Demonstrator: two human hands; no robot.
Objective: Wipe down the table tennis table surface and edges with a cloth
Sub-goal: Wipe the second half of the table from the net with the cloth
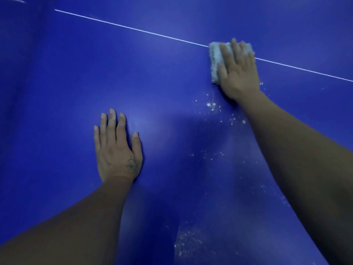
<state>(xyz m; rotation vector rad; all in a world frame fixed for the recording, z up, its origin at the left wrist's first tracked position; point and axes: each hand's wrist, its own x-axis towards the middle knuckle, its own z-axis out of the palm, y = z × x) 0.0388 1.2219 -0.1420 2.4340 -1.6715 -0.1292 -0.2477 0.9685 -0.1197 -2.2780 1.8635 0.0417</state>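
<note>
The blue table tennis table (76, 77) fills the whole view. A thin white line (133, 30) crosses it from upper left to right. My right hand (239, 73) lies flat on a folded pale grey cloth (214, 62), pressing it onto the surface right at the white line. The cloth shows past my fingers on the left and top. My left hand (117, 148) rests palm down on the bare surface at centre left, fingers spread, holding nothing.
White dust specks (212, 105) are scattered on the surface below the cloth and along my right forearm. A further patch of white dust (188, 240) lies near the bottom centre. No table edge is visible.
</note>
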